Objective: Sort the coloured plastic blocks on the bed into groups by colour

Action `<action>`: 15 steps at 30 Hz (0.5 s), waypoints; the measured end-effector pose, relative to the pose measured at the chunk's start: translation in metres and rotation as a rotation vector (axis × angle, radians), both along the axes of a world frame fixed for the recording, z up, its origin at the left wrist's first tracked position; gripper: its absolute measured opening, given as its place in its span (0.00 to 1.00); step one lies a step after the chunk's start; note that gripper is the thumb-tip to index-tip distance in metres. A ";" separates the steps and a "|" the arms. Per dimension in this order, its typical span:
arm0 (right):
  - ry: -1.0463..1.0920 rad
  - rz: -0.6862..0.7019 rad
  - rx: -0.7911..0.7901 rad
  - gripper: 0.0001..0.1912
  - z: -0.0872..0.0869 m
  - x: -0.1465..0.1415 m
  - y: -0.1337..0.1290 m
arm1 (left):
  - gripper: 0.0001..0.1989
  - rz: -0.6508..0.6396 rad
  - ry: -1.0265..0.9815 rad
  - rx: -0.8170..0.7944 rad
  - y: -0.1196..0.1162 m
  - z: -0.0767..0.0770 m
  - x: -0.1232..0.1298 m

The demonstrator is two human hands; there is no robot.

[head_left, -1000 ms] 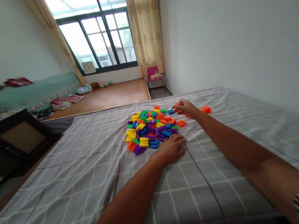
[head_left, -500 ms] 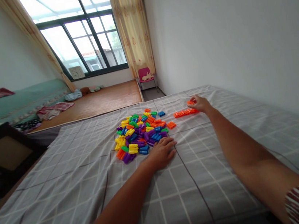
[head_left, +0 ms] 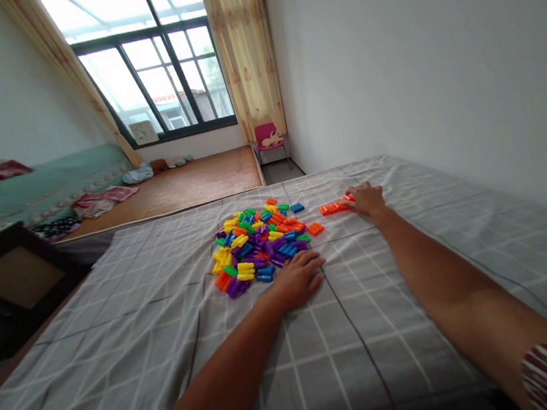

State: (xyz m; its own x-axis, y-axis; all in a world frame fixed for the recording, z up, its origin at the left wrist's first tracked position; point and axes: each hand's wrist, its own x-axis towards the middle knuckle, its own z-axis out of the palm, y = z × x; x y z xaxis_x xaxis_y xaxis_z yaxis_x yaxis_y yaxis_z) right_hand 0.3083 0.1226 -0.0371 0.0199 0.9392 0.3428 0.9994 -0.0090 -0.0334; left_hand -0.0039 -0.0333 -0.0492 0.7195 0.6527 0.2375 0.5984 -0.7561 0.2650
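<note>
My left hand (head_left: 299, 279) lies palm down on the grey checked bedcover (head_left: 343, 350), fingers stretched out and holding nothing. Its fingertips are beside a pile of small plastic building blocks (head_left: 260, 237) in yellow, green, blue, purple and orange. Farther right, my right hand (head_left: 366, 199) has its thumb and fingers closed at the right end of a row of orange blocks (head_left: 333, 208). The block under these fingers is partly hidden. A loose orange block (head_left: 315, 228) lies between the pile and the row, and a blue block (head_left: 297, 207) sits near the pile's far edge.
A white wall (head_left: 416, 65) runs along the bed's right side. Beyond the bed are a wooden platform (head_left: 200, 181), a pink chair (head_left: 268, 137) with a soft toy, and a window (head_left: 171, 77) with yellow curtains. A dark cabinet (head_left: 17, 286) stands at the left.
My right hand has lowered an orange block from just above the row to the row's right end. My left hand stays in place; the view has shifted slightly.
</note>
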 end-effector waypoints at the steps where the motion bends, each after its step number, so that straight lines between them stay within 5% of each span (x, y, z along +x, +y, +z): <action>1: 0.005 0.004 0.003 0.22 0.000 0.000 -0.001 | 0.20 -0.001 -0.001 0.000 0.000 0.000 0.000; 7: 0.140 0.091 0.117 0.24 0.013 -0.017 -0.003 | 0.21 -0.007 -0.007 0.004 0.001 -0.005 0.001; 11: 0.293 0.472 -0.016 0.17 0.021 -0.065 -0.007 | 0.21 -0.013 -0.014 0.019 0.002 -0.007 0.001; 15: 0.307 0.835 -0.175 0.17 0.010 -0.114 -0.019 | 0.21 -0.015 -0.012 0.023 0.000 -0.004 0.001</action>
State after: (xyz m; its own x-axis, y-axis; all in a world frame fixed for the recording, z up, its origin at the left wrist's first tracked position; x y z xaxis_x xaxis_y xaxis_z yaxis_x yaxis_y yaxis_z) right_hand 0.1946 0.1040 -0.0275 -0.6239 0.7272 0.2861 0.6305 0.6847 -0.3656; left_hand -0.0032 -0.0335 -0.0529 0.7261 0.6360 0.2613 0.5836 -0.7710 0.2549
